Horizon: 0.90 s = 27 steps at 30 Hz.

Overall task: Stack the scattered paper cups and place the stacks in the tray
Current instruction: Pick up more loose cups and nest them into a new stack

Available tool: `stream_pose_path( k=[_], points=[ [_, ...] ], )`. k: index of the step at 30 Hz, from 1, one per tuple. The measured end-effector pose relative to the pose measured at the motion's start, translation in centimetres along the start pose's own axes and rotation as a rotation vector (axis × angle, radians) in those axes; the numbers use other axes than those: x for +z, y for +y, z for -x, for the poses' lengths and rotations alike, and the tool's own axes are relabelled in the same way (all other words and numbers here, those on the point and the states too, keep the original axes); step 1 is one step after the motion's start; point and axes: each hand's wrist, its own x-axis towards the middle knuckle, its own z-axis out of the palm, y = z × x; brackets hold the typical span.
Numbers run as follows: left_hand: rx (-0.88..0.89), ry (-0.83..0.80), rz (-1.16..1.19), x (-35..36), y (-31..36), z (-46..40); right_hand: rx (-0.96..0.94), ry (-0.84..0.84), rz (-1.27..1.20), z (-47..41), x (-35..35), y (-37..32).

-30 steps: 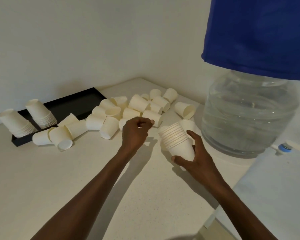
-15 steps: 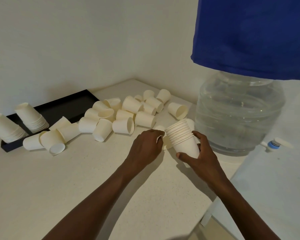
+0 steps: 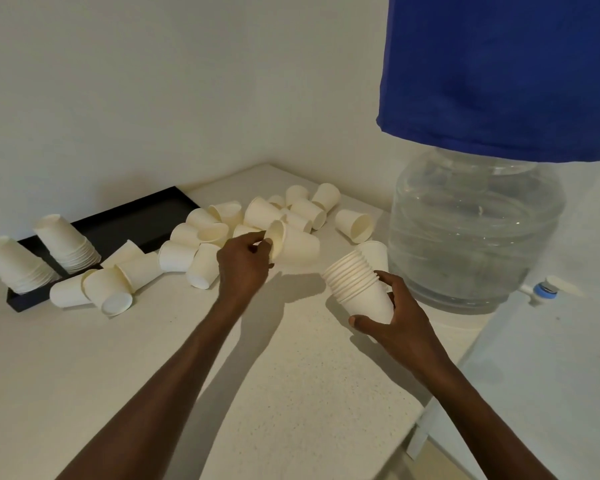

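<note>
We list, at centre frame, the left hand (image 3: pixel 245 263): its fingers (image 3: pixel 262 241) pinch the rim of a single paper cup (image 3: pixel 293 244), which lies on its side with the mouth toward the hand and its base pointing right.

Right of centre, the right hand (image 3: pixel 400 322): thumb and fingers wrapped around the lowest cup of a nested cup stack (image 3: pixel 359 287), held tilted, mouths up and toward the left, above the white bench (image 3: pixel 291 393).

Upper centre, behind the left hand: a loose heap of scattered cups (image 3: pixel 291 211), most on their sides, touching one another. One tipped cup (image 3: pixel 354 225) lies apart to the right of the heap, mouth toward the lower right. Another group of fallen cups (image 3: pixel 108 284) lies at the left, just beside the tray.

Left edge: a black tray (image 3: pixel 136 220) against the wall, carrying two finished stacks (image 3: pixel 66 242), both mouth-down and leaning.

Right side: a clear water bottle (image 3: pixel 475 233) topped by a blue cloth cover (image 3: pixel 499 71), standing near the held stack.
</note>
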Motion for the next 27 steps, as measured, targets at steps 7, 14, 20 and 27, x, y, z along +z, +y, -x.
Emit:
stream_pose_path(
  k=[7, 14, 20, 27],
  points=[
    [-0.095, -0.594, 0.055, -1.5, 1.4, -0.8, -0.112, -0.084, 0.01, 0.1, 1.2, -0.8],
    [-0.083, -0.736, 0.089, 2.2, 1.8, 0.3, -0.089, -0.055, 0.036, -0.2, 1.4, -0.3],
    [-0.075, -0.563, 0.341, 7.6, 2.8, -1.4, -0.003, 0.037, -0.048, 0.1, 0.2, 0.7],
    [0.295, -0.737, -0.05, 12.3, 4.1, -2.4, 0.048, 0.09, -0.07, 0.3, -1.0, 1.7]
  ],
)
